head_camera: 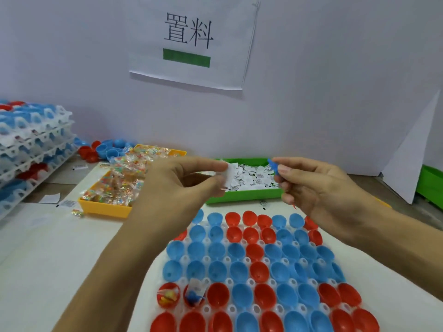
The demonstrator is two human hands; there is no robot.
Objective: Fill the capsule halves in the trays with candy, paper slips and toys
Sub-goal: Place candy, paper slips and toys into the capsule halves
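Left hand [182, 185]: raised above the far edge of the tray, thumb and forefinger pinching a white paper slip [229, 174].
Right hand [318, 185]: raised at the same height, fingers curled, fingertips pinching a small blue toy [273, 167]; a bit of red plastic pokes out below the palm, too small to identify.
Gap between hands: the two are apart, with the green bin showing between them.
Capsule tray [249, 282]: white, on the table below both hands, rows of red and blue capsule halves [260, 271] sitting open side up.
Filled halves: two red ones in the second-nearest row at the left; one holds candy [167, 294], the next a slip and a blue toy.
Green bin [244, 195]: just beyond the tray, holding a heap of paper slips.
Yellow bin [105, 208]: left of the green one, piled with wrapped candies.
Stacked trays [31, 144]: far left, loaded with capsule halves; loose halves lie beside them.
Wall sign [189, 39]: a paper sheet with two characters and a green bar.
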